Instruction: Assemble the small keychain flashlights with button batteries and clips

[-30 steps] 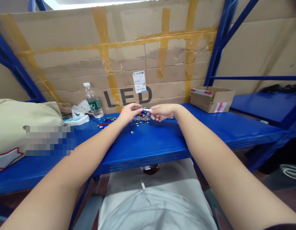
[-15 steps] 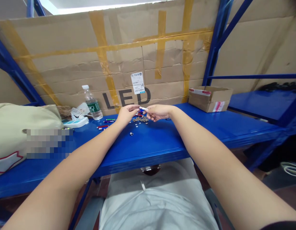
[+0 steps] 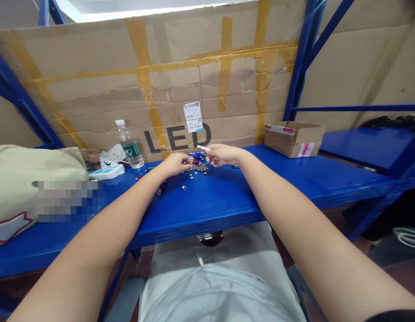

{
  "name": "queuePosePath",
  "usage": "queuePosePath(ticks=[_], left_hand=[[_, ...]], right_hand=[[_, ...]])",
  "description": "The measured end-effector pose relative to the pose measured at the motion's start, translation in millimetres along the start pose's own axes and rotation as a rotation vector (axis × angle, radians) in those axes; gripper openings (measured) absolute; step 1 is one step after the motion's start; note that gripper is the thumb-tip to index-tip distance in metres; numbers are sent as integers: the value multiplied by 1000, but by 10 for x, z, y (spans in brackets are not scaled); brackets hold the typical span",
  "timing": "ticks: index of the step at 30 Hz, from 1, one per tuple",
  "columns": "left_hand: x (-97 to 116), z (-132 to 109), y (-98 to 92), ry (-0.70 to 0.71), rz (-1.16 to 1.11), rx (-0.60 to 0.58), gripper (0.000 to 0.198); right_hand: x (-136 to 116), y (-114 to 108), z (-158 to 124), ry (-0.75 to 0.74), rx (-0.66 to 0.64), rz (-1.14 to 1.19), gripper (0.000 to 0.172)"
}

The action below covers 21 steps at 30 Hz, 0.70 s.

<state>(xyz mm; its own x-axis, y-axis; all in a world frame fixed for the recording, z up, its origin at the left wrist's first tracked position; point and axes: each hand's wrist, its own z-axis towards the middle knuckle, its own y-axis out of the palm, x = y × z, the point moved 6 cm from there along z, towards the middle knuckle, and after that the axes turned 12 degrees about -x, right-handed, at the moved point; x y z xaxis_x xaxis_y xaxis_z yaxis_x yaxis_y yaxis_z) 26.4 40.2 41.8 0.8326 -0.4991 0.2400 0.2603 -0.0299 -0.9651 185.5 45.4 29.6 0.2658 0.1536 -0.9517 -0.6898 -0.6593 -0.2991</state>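
My right hand [image 3: 224,154] pinches a slim white cylinder [image 3: 203,147] between thumb and fingers, just above the far side of the pile. My left hand [image 3: 176,164] rests low with bunched fingers at the near-left edge of a heap of small metal discs [image 3: 200,168]. Nothing shows in its grip. Several slim red and blue tubes [image 3: 196,154] lie just behind the heap. A dark tube [image 3: 161,188] lies below my left wrist, and a small metal piece [image 3: 184,188] sits in front of the heap.
All this lies on a blue steel shelf [image 3: 210,210]. Along its back stand a water bottle [image 3: 128,145], a white-and-blue device [image 3: 106,171] and an open cardboard box [image 3: 293,140]. A beige cloth bag [image 3: 26,174] fills the left end. A taped cardboard sheet [image 3: 180,80] forms the backing.
My hands have drawn apart. The white cylinder stays in my right hand alone, while my left hand has dropped toward the heap. A dark tube now lies on the shelf below my left wrist.
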Motion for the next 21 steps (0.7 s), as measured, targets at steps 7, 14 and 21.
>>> queuePosePath(ticks=[7, 14, 21], left_hand=[[-156, 63, 207, -18, 31, -217, 20], [-172, 92, 249, -47, -11, -271, 22], [-153, 104, 284, -27, 19, -304, 20]], right_hand=[[29, 34, -2, 1, -71, 30, 11], [139, 49, 41, 81, -137, -66, 10], [192, 61, 39, 167, -136, -186, 9]])
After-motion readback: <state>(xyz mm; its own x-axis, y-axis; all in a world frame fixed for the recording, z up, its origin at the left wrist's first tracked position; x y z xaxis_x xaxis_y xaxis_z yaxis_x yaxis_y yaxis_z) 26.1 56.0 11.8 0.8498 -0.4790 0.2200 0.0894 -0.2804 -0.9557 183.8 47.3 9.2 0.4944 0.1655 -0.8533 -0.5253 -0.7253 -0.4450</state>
